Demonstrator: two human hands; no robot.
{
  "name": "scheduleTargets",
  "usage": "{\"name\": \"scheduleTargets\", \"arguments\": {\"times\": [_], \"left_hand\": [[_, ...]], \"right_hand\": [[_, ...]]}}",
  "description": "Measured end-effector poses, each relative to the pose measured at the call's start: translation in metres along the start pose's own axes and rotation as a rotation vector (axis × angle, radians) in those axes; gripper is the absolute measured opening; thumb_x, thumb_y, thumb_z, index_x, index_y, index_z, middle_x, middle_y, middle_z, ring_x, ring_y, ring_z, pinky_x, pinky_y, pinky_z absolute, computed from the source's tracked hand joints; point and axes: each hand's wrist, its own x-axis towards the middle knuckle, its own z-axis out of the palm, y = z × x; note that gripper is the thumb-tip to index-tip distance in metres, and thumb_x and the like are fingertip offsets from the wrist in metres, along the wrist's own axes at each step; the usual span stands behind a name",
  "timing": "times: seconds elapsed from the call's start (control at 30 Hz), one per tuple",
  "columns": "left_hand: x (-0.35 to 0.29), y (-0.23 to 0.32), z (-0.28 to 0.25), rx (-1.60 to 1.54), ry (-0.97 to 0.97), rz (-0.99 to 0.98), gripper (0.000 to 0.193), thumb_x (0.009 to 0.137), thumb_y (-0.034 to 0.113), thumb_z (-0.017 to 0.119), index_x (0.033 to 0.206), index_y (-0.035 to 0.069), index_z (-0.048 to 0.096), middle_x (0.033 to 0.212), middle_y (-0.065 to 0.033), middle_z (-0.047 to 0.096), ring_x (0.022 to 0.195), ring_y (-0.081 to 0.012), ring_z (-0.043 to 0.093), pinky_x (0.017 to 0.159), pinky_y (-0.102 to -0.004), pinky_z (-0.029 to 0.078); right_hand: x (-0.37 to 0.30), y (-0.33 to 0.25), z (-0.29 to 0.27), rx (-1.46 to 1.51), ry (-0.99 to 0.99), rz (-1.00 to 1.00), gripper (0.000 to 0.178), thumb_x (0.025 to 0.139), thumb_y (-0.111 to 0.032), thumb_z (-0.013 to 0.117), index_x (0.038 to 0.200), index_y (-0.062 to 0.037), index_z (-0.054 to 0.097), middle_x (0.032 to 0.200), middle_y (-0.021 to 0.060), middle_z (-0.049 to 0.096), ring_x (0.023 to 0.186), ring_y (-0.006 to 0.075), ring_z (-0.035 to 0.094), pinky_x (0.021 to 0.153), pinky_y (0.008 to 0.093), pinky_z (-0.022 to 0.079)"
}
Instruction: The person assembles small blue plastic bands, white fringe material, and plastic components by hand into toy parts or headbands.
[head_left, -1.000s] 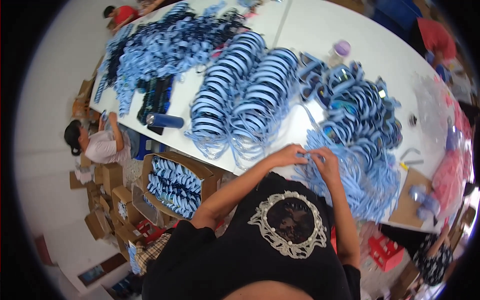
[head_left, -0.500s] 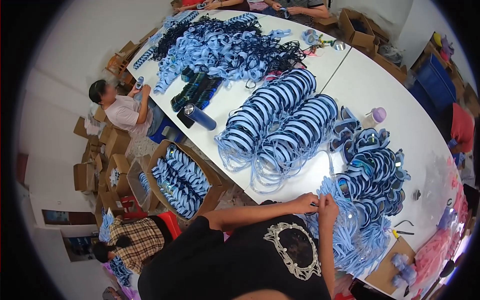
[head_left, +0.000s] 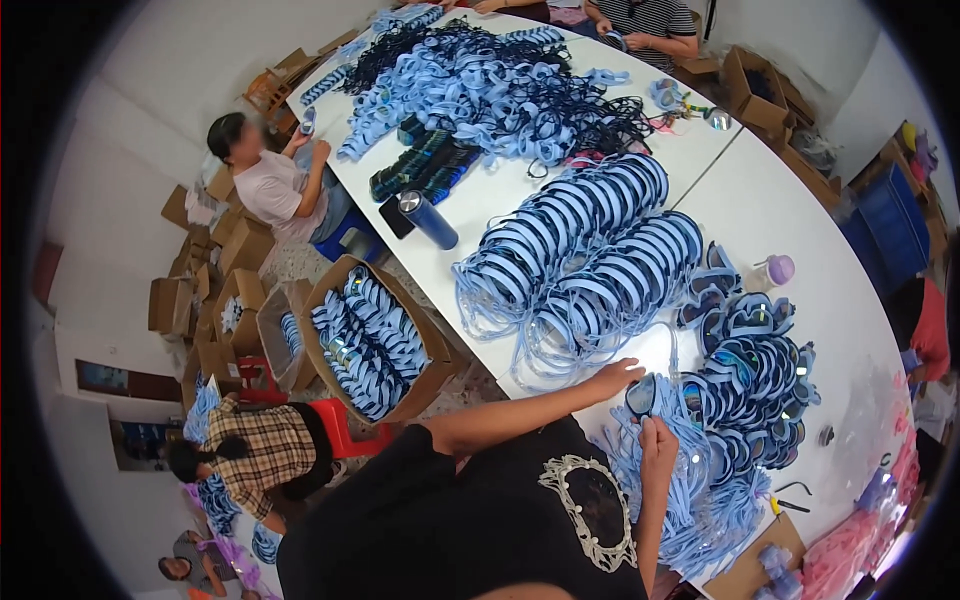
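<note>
Blue goggles [head_left: 640, 399] with a dark lens stand up just above my right hand [head_left: 657, 442], whose fingers are curled and seem to grip their lower edge. My left hand [head_left: 614, 379] is apart from them, fingers stretched out with nothing visible in them, over the table's near edge. Under and beside my right hand lies a heap of light-blue straps [head_left: 690, 500]. Right of it, dark-lensed goggles [head_left: 745, 385] are piled up. Beyond my left hand, two long rows of goggles [head_left: 620, 265] stand stacked on edge, their clear straps trailing toward me.
On the white table [head_left: 745, 215] are a blue bottle [head_left: 428, 220], a lilac-lidded cup [head_left: 775, 270], a large strap heap [head_left: 470, 90] and yellow-handled pliers [head_left: 790, 505]. A carton of goggles [head_left: 370, 340] stands on the floor at left. Other people work around the table and behind.
My hands, together before, are now apart: the left has opened and moved away from the right. The goggles now show between them. The whole view has shifted slightly.
</note>
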Motion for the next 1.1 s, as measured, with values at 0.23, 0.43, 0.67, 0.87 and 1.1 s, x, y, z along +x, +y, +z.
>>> {"name": "scheduleTargets", "arguments": {"times": [0.23,0.43,0.67,0.87,1.1], "left_hand": [[0.027,0.034,-0.035,-1.388,-0.347,-0.669,0.034,0.1,0.029,0.069,0.126,0.007,0.066,0.112,-0.0029,0.071,0.101,-0.0165,0.067,0.088,-0.0354,0.056],[0.052,0.041,-0.093,-1.236,-0.496,-0.325,0.026,0.101,0.025,0.066,0.118,0.006,0.072,0.115,-0.0028,0.073,0.106,-0.0156,0.068,0.101,-0.0361,0.05],[0.061,0.059,-0.2,-1.117,-0.251,-0.393,0.029,0.102,0.029,0.065,0.116,0.004,0.064,0.101,-0.0093,0.071,0.108,-0.0316,0.069,0.102,-0.0493,0.053],[0.074,0.022,-0.258,-1.202,-0.212,-0.383,0.02,0.103,0.027,0.065,0.107,0.008,0.07,0.106,-0.0038,0.07,0.1,-0.0195,0.066,0.109,-0.053,0.049],[0.068,0.0,-0.269,-1.109,-0.06,-0.429,0.022,0.103,0.029,0.065,0.109,0.009,0.069,0.111,-0.0025,0.069,0.107,-0.02,0.065,0.106,-0.0513,0.05]], "right_hand": [[-0.006,0.02,0.012,-0.018,0.029,-0.077,0.021,0.104,-0.014,0.058,0.109,-0.0003,0.073,0.068,-0.0007,0.047,0.062,0.0084,0.04,0.055,0.0279,0.034],[0.0,0.074,-0.028,-0.5,0.148,-0.287,0.021,0.096,-0.019,0.067,0.109,-0.0037,0.074,0.076,0.0108,0.067,0.07,0.0273,0.061,0.072,0.0377,0.046],[0.004,0.093,-0.075,-0.393,0.094,-0.156,0.022,0.09,-0.026,0.075,0.101,-0.0067,0.078,0.084,0.0138,0.074,0.075,0.0311,0.067,0.073,0.0374,0.05],[-0.017,0.104,-0.115,-0.384,0.208,-0.156,0.017,0.09,-0.018,0.075,0.101,-0.0061,0.079,0.083,0.0137,0.073,0.074,0.0301,0.067,0.07,0.0365,0.051],[-0.024,0.139,-0.136,-0.042,0.461,-0.001,0.013,0.091,-0.012,0.076,0.1,-0.0029,0.079,0.084,0.0074,0.075,0.077,0.0155,0.069,0.075,0.0263,0.051]]}}
